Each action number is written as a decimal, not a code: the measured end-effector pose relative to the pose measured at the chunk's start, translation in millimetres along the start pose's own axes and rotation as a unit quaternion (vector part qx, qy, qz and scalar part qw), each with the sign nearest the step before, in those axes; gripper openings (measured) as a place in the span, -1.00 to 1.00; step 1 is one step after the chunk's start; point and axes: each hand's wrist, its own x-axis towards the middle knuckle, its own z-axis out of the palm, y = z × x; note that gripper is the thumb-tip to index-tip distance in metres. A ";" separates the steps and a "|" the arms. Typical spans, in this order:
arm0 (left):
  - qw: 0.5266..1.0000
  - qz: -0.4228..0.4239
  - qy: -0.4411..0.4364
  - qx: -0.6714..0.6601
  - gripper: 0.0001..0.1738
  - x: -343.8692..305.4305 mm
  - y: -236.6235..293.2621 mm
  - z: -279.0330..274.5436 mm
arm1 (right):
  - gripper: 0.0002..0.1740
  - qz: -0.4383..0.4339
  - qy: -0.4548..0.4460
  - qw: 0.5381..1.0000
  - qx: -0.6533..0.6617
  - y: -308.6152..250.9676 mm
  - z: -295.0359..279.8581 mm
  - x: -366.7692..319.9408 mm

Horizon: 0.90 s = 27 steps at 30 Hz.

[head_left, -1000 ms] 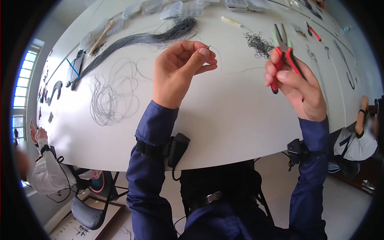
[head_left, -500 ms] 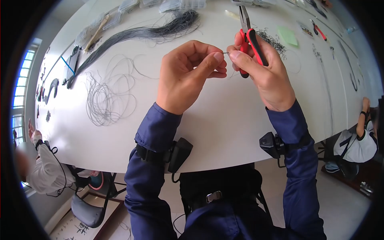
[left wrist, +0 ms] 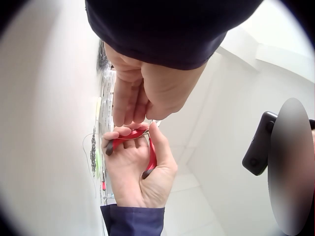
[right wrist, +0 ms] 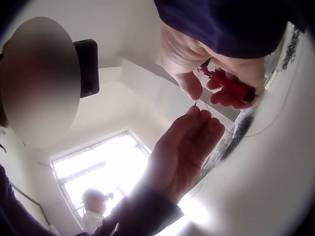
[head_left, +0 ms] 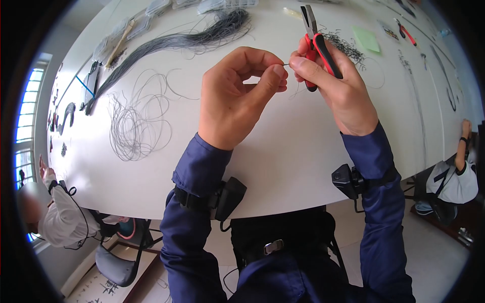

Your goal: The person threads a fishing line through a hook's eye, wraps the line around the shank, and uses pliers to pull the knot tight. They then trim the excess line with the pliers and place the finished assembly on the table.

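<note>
The left hand (head_left: 235, 96) pinches one end of a tiny dark metal piece (head_left: 286, 64) between thumb and forefinger. Close on its right, the right hand (head_left: 336, 83) has its thumb and fingertips at the other end, with red-and-black pliers (head_left: 323, 55) lying in the same hand, jaws pointing up and away. In the right wrist view a thin line (right wrist: 256, 134) curves from between the hands, and the fingertips of both hands nearly meet. The left wrist view shows the pliers' red handles (left wrist: 152, 157) spread across the right palm.
On the white table (head_left: 283, 166) lie a loose coil of thin line (head_left: 132, 126) at left, a grey hank (head_left: 172, 45) behind it, a pile of small hooks (head_left: 343, 46), a green paper (head_left: 366, 39) and another pair of pliers (head_left: 405, 32). Other people sit at both sides.
The right hand has come leftward with the pliers from the right side to the left hand's fingertips. In the last half second both hands have stayed nearly in place.
</note>
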 end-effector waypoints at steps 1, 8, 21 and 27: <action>1.000 0.002 -0.007 0.007 -0.84 0.2 0.2 -1.3 | -0.76 0.006 -0.015 1.000 0.000 0.6 -1.2 -0.2; 1.000 0.006 -0.011 -0.005 -0.83 -0.7 0.6 -0.7 | -0.69 0.057 -0.062 0.994 0.063 0.6 -4.0 0.3; 0.999 0.001 -0.020 -0.029 -0.81 -0.5 1.2 0.3 | -0.76 0.071 -0.048 0.991 0.101 0.4 3.5 -0.7; 1.000 0.019 -0.006 -0.023 -0.81 0.6 -0.5 -0.1 | -0.70 0.084 -0.062 0.982 0.156 -2.9 -0.6 -1.2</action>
